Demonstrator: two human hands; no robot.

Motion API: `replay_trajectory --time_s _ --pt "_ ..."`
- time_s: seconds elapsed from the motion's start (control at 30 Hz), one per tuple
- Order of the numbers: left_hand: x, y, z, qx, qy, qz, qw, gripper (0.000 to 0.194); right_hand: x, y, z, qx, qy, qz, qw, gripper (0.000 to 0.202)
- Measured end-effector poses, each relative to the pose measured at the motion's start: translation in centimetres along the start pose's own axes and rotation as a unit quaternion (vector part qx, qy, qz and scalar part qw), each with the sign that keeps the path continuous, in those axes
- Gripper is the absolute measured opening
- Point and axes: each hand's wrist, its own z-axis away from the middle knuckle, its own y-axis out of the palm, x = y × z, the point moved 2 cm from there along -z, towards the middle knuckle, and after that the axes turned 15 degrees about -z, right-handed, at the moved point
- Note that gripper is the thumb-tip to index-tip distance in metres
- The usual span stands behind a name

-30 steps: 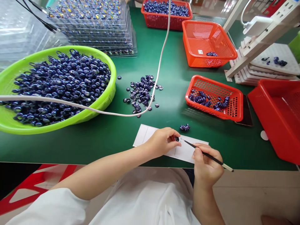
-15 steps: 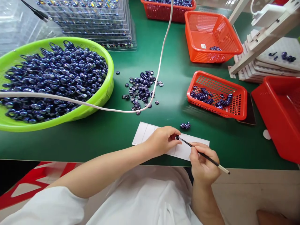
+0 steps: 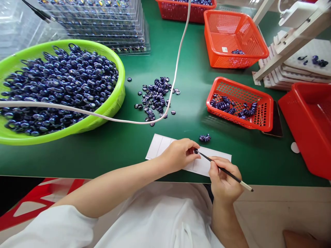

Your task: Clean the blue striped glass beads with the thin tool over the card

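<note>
Between the thumb and fingertips of my left hand (image 3: 181, 155) is a small dark glossy piece (image 3: 196, 151), mostly covered by the fingers. My right hand (image 3: 226, 179) grips a thin black paintbrush (image 3: 230, 175) with a pale handle end, and its tip touches or nearly touches the piece. Both hands are over a white sheet of card (image 3: 160, 144) with ruled lines. Just beyond the card lies a short row of dark blue shiny pieces (image 3: 204, 138). Farther off is a loose pile of similar pieces (image 3: 157, 94) on the green table.
A lime-green basket (image 3: 121, 82) heaped with dark blue looped pieces stands at left, crossed by a white cable (image 3: 129, 121). Clear stacked trays (image 3: 129, 38) are behind. Red baskets (image 3: 269, 113) line the right, beside a metal post (image 3: 274, 67) and a red bin (image 3: 305, 127).
Almost nothing differs. Both hands keep their place and grip, with the brush tip still at the piece; the whole view has shifted very slightly.
</note>
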Motion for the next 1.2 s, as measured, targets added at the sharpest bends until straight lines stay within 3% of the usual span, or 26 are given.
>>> replay_trajectory --time_s 0.77,1.07,1.2 --pt "0.06 0.05 -0.11 -0.004 0.003 0.007 1.0 0.024 -0.14 -0.11 0.27 0.003 0.01 0.038 0.999 0.014" --pt "0.14 0.09 0.0 -0.013 0.004 0.01 1.0 0.02 0.03 -0.19 0.1 0.056 -0.029 0.055 0.997 0.026" --pt "0.21 0.15 -0.02 -0.026 0.005 0.011 1.0 0.018 0.25 -0.33 -0.02 0.115 -0.076 0.087 0.987 0.034"
